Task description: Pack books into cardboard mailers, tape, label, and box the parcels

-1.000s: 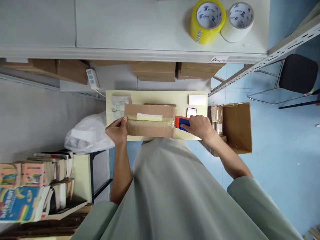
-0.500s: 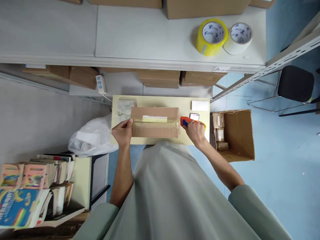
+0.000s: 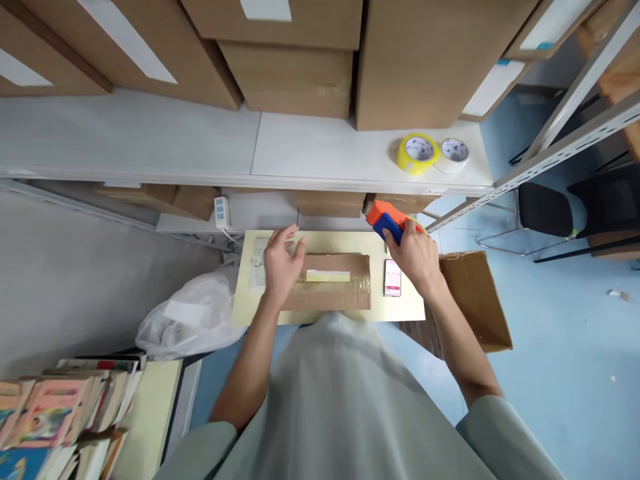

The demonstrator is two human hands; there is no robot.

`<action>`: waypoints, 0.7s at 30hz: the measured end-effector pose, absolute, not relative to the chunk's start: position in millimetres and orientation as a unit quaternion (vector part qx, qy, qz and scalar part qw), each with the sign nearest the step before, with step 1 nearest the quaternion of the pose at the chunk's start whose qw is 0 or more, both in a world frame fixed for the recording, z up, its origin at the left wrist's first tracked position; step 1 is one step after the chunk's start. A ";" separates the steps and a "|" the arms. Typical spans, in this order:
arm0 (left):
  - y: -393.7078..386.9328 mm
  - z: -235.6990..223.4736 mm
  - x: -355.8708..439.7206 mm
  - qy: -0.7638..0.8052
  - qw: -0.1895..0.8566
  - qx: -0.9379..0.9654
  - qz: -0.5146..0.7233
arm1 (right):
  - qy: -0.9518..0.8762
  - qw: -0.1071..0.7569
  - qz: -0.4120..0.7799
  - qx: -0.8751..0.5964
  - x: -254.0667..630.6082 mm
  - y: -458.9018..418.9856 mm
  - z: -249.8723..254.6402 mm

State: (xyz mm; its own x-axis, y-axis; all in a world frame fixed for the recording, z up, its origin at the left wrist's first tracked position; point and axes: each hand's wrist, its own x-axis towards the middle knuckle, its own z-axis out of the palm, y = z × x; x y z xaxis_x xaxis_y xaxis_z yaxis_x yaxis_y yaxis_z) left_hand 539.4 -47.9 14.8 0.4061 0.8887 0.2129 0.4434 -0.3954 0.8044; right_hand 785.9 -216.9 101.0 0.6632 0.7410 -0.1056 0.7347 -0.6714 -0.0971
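A flat cardboard box (image 3: 330, 298) lies on the pale yellow table (image 3: 405, 312), with shiny tape along its top and a pale paper label (image 3: 328, 276) in the middle. My left hand (image 3: 284, 263) hovers over the box's left end, fingers apart and holding nothing. In my right hand (image 3: 416, 253) is an orange and blue tape dispenser (image 3: 389, 220), raised over the table's right rear. Below it a phone (image 3: 393, 278) with a lit screen lies on the table, right of the box.
Behind the table runs a shelf with large cartons (image 3: 295, 80), a yellow tape roll (image 3: 417, 152) and a white tape roll (image 3: 454, 154). An open carton (image 3: 480, 300) stands at right. To the left are a white plastic bag (image 3: 193, 313) and stacked books (image 3: 55, 413).
My left hand has let go of the box's left edge and lifted. My right hand has raised the tape dispenser up and away from the box's right end. The view has tilted upward.
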 end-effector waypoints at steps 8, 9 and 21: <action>-12.1 96.6 597.1 0.279 0.317 0.824 0.377 | -0.518 0.067 0.013 -0.853 780.3 -98.1 143.9; -8.6 102.4 598.0 0.271 0.315 0.826 0.382 | -0.538 0.063 0.007 -0.840 781.9 -82.3 143.3; 8.7 108.4 547.2 0.282 0.321 0.808 0.406 | -0.569 0.055 -0.005 -0.820 802.5 13.9 88.1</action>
